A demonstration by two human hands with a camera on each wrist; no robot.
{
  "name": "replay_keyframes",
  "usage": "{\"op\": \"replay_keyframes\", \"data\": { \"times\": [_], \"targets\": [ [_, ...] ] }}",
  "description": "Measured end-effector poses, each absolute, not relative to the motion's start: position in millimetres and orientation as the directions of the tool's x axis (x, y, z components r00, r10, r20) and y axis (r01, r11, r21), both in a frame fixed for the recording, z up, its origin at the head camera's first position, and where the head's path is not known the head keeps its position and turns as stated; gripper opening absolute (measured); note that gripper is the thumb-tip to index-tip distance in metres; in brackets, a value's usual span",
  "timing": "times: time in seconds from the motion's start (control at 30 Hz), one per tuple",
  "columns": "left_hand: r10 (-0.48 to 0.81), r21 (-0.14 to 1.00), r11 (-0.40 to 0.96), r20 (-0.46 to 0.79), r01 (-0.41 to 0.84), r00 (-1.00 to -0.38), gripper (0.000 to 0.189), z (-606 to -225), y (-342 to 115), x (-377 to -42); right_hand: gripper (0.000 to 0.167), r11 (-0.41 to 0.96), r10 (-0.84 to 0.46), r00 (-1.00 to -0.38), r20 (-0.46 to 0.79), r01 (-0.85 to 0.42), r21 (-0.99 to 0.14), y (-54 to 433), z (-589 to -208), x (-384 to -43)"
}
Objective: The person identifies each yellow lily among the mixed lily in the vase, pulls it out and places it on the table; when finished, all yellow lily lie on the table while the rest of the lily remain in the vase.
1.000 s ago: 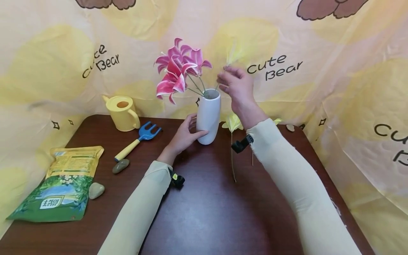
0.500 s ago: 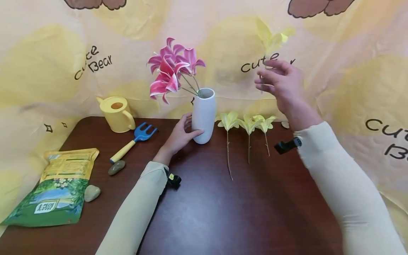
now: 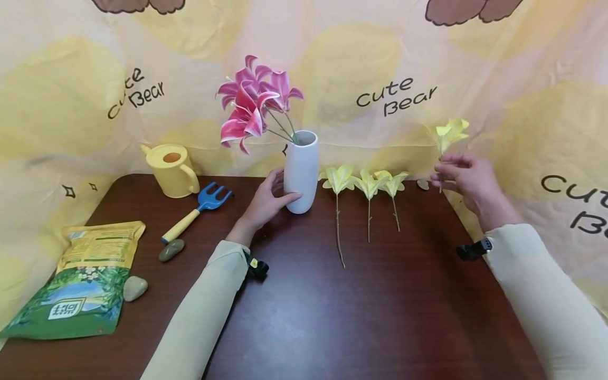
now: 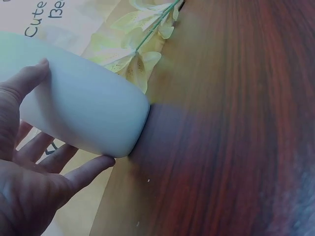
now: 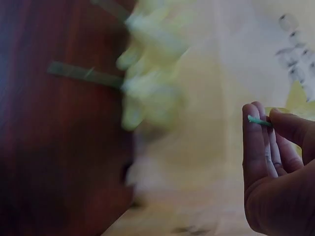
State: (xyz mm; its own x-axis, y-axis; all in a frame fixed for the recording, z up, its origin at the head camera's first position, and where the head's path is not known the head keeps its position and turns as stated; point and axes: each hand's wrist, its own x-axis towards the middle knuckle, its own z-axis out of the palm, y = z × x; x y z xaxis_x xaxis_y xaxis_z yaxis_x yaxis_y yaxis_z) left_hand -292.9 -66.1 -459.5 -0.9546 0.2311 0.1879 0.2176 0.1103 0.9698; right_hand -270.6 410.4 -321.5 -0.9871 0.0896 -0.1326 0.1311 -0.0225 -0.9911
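Note:
My left hand (image 3: 266, 203) grips the lower part of a white vase (image 3: 301, 177), which stands upright on the table. In the left wrist view the thumb lies along one side of it and fingers curl round the other. Several pink lilies (image 3: 252, 103) lean leftward out of its mouth. Far to the right, my right hand (image 3: 477, 182) pinches the stem of a yellow lily (image 3: 448, 134), bloom up, above the table's back right corner. The green stem end (image 5: 258, 121) pokes out between thumb and fingers in the right wrist view. Three more yellow lilies (image 3: 368, 184) lie right of the vase.
On the left are a yellow watering can (image 3: 171, 169), a blue hand fork (image 3: 197, 211), two stones (image 3: 171, 250) and a green-and-yellow bag (image 3: 81, 279). Another small stone (image 3: 422, 184) lies near the back right edge. A printed cloth (image 3: 332, 63) hangs behind the table.
My right hand has carried the yellow lily away from beside the vase's mouth, first rightward, then down toward the table's right side. My left hand has kept its hold on the vase.

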Motion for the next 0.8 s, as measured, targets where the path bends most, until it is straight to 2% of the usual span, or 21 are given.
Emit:
{"op": "replay_keyframes", "data": {
  "times": [0.3, 0.4, 0.8],
  "targets": [
    [0.227, 0.969, 0.129, 0.177, 0.210, -0.958, 0.081, -460.9, -68.5, -293.1, 0.011, 0.048, 0.075, -0.960, -0.269, 0.273, -0.961, 446.8, -382.5, -279.1],
    [0.236, 0.971, 0.123, 0.173, 0.206, -0.956, 0.081, -461.0, -67.0, -294.5, 0.019, 0.042, 0.054, -0.955, -0.293, 0.295, -0.954, 450.1, -399.6, -280.5],
    [0.229, 0.968, 0.127, 0.184, 0.217, -0.956, 0.080, -462.2, -67.8, -295.6, 0.011, 0.250, 0.025, -0.949, -0.315, 0.311, -0.917, 435.9, -426.2, -291.5]
  ]
}}
